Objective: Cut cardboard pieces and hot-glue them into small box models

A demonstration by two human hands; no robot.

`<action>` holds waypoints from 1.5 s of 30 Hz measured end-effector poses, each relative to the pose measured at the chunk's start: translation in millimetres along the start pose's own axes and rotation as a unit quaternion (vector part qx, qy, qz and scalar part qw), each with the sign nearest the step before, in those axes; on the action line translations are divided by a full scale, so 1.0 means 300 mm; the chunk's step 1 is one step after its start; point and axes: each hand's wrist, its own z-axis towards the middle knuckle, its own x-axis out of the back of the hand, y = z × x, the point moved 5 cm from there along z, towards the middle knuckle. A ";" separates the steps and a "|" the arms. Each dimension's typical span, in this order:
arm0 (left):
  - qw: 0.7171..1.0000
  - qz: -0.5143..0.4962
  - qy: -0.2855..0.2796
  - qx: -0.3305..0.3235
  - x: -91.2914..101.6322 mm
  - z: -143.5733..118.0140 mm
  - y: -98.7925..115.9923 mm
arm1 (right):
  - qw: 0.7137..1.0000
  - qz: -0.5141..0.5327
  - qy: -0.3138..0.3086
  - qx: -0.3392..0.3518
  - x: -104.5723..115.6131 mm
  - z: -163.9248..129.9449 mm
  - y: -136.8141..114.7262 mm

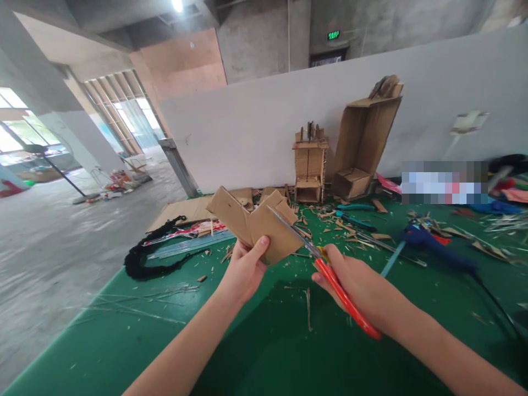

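My left hand point(246, 269) pinches a folded piece of brown cardboard point(270, 228) above the table, thumb on its near face. In my right hand point(350, 283) are red-handled shears point(344, 300). Their metal blade lies along the upper right part of the cardboard, pointing up and to the left. Whether the blades are parted does not show clearly. Behind my hands stand a small cardboard tower point(308, 165) with sticks on top and a taller open cardboard box point(363, 143).
Cardboard scraps litter the green table point(264, 341). A blue glue gun point(437, 250) with a cord and teal-handled pliers point(357, 220) lie to the right. On the left are a black fuzzy cord point(136, 261), clear glue sticks point(192, 245) and thin clear rods point(140, 305). A white partition point(247, 132) stands behind.
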 end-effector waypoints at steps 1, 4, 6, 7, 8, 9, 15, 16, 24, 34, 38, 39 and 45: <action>1.000 -0.004 0.002 0.000 0.002 0.001 -0.002 | 1.000 0.002 -0.002 0.002 -0.002 0.000 0.000; 1.000 -0.009 0.008 0.001 0.005 0.003 -0.006 | 1.000 -0.002 -0.006 0.009 -0.006 0.001 0.003; 1.000 -0.006 0.010 -0.001 0.007 0.003 -0.005 | 1.000 -0.013 -0.010 0.009 -0.010 0.002 0.006; 1.000 -0.005 0.010 -0.002 0.007 0.002 -0.005 | 1.000 -0.019 -0.013 0.009 -0.011 0.002 0.007; 1.000 -0.004 0.008 -0.003 0.006 0.002 -0.005 | 0.999 -0.026 -0.017 0.008 -0.012 0.002 0.008; 1.000 -0.003 0.005 -0.003 0.006 0.001 -0.005 | 0.999 -0.033 -0.020 0.005 -0.014 0.003 0.010; 1.000 -0.006 0.003 0.000 0.005 -0.003 -0.007 | 0.999 -0.047 -0.015 0.002 -0.018 0.008 0.008; 1.000 -0.006 0.002 0.003 0.004 -0.003 -0.007 | 0.999 -0.045 -0.015 0.001 -0.019 0.008 0.008; 1.000 0.003 0.004 -0.012 -0.005 0.002 0.033 | 0.999 0.037 -0.023 0.019 0.009 0.008 -0.004; 0.987 -0.041 0.084 -0.132 -0.006 0.051 0.236 | 0.991 0.103 -0.076 -0.030 0.043 0.007 0.025; 0.984 0.004 0.166 -0.069 0.068 0.034 0.264 | 0.992 -0.071 0.006 -0.100 0.113 0.035 0.123; 0.982 0.025 0.182 -0.045 0.092 0.019 0.256 | 0.985 -0.136 0.022 -0.100 0.134 0.038 0.148; 0.984 0.082 0.159 0.009 0.157 -0.079 0.185 | 0.945 -0.299 0.011 -0.133 0.180 0.005 0.305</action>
